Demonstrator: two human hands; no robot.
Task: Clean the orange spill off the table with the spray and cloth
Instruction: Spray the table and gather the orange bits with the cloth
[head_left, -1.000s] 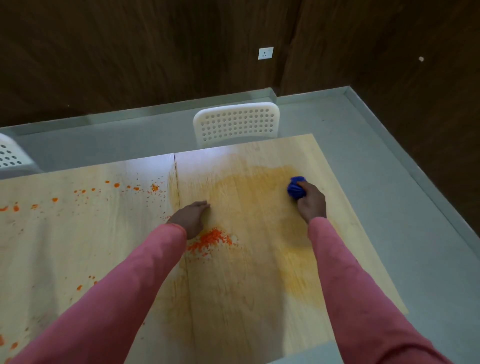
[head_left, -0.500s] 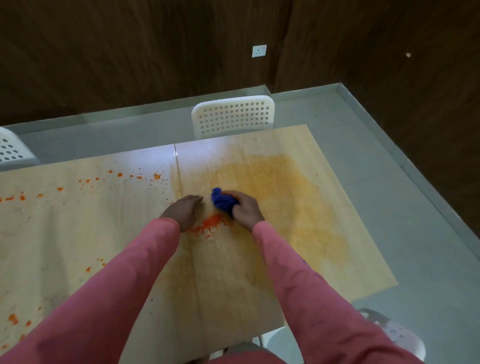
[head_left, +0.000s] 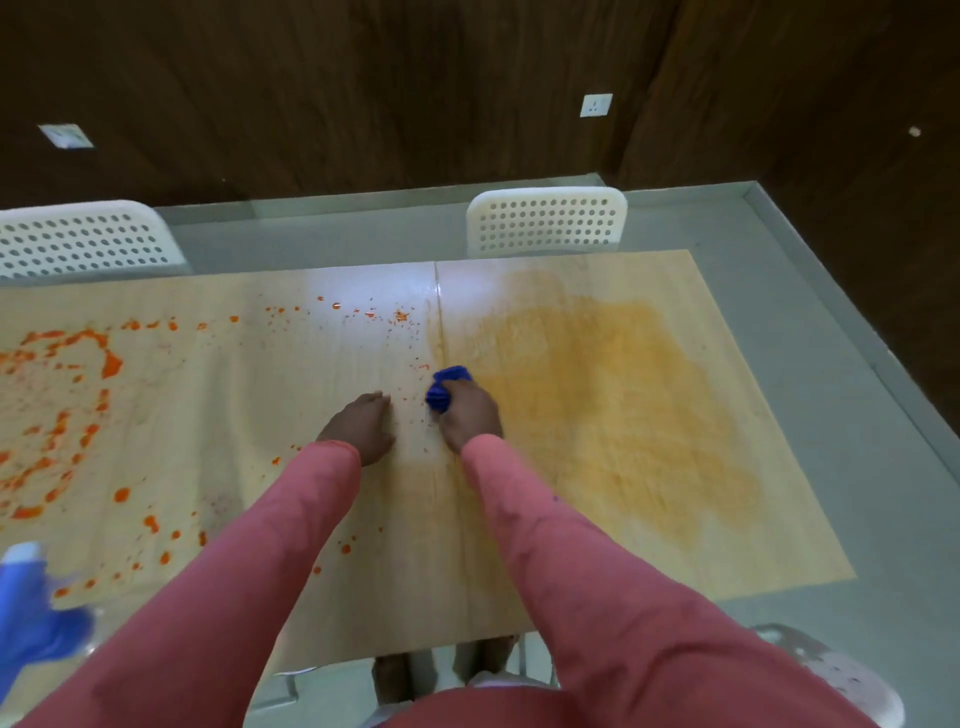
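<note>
1. Blue cloth (head_left: 448, 391), balled up, is gripped in the curled fingers of the right hand (head_left: 470, 415) and pressed to the desk (head_left: 727, 519) at the centre seam.
2. The left hand (head_left: 361, 428) is laid on the desk just beside it, fingers extended and holding nothing.
3. The orange spill (head_left: 67, 415) is seen as thick blobs and specks across the left half; on the right half only a pale orange film (head_left: 613, 405) is left.
4. The spray bottle (head_left: 31, 608), blue and blurred, is seen at the near left edge, well apart from both hands.
5. The task is judged roughly half done, with the heavy patch untouched.
6. Smearing is the main risk: a cloth already loaded with orange could spread a film rather than lift it.
7. The left sleeve (head_left: 249, 561) lies over scattered drops and could be stained or drag them about.
8. The bottle could be knocked off the edge by a wide sweep.
</note>
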